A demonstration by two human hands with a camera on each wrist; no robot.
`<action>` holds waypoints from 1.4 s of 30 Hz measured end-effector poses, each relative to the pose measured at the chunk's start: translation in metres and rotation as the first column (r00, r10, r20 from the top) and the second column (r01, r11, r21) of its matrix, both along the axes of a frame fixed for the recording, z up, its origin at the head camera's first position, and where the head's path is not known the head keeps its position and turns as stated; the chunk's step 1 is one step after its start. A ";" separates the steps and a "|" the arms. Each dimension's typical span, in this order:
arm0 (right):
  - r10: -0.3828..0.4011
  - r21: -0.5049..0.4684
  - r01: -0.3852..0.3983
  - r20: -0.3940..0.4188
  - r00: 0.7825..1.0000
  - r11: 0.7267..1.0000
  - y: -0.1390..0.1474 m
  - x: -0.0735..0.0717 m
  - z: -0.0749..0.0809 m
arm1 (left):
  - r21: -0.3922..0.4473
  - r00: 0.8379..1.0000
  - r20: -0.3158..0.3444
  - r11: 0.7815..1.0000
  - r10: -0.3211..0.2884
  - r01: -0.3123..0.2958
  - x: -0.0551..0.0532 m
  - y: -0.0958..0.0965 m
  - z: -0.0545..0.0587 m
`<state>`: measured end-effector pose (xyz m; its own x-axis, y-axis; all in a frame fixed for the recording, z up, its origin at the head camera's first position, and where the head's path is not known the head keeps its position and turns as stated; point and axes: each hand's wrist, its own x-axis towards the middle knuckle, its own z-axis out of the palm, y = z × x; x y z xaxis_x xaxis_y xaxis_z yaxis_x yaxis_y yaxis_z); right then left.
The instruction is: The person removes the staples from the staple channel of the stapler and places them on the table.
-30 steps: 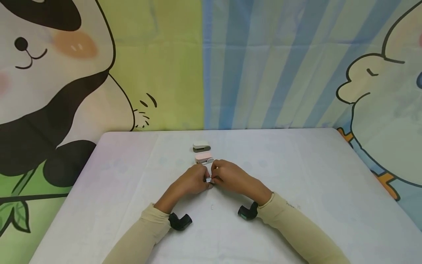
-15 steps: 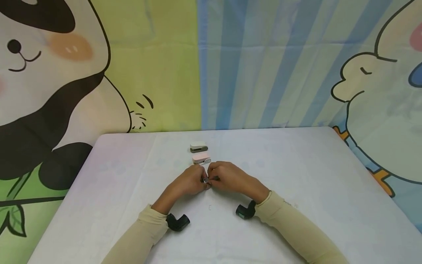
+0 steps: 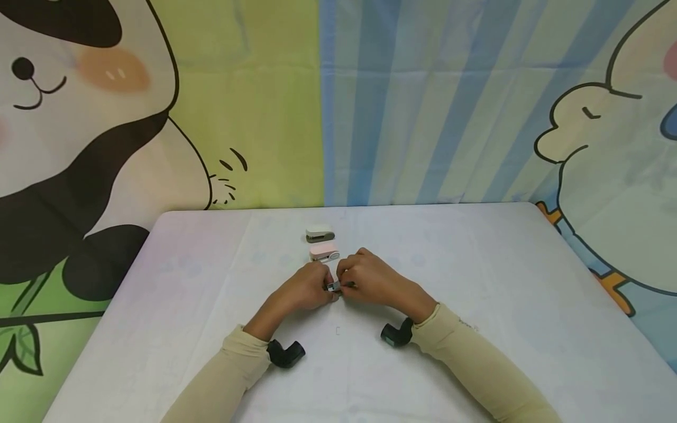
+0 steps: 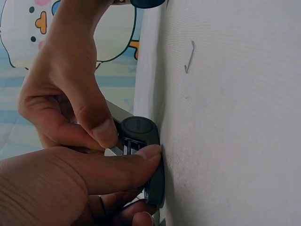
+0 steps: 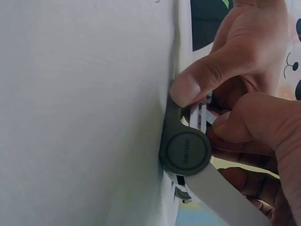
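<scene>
Short of the tabletop's (image 3: 476,258) far edge, we saw the right hand (image 3: 374,283) had just lifted its knuckles, pinching apparently unseated staples (image 5: 209,116); the left hand (image 3: 304,289) gripped the stapler (image 5: 184,153).

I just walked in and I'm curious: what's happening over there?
Someone's left hand holds an opened stapler, and the right hand pinches a small ribbed strip, probably staples, beside it. The strip doesn't look fully seated inside. A pink stapler and a white-topped stapler sit beyond the hands, and one loose staple lies on the table.
</scene>
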<state>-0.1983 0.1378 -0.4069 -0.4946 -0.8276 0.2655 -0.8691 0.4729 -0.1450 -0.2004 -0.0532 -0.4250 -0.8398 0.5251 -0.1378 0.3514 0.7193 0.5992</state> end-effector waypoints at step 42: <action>-0.236 -0.078 0.274 0.320 0.917 0.958 0.054 -0.111 0.015 | -0.022 0.999 0.049 1.000 0.016 -0.015 -0.001 -0.003 0.001</action>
<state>-0.3088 0.1922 -0.3921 -0.7574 -0.6338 0.1571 -0.6257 0.6356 -0.4522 -0.2015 -0.0560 -0.4244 -0.8395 0.5089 -0.1903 0.3110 0.7374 0.5995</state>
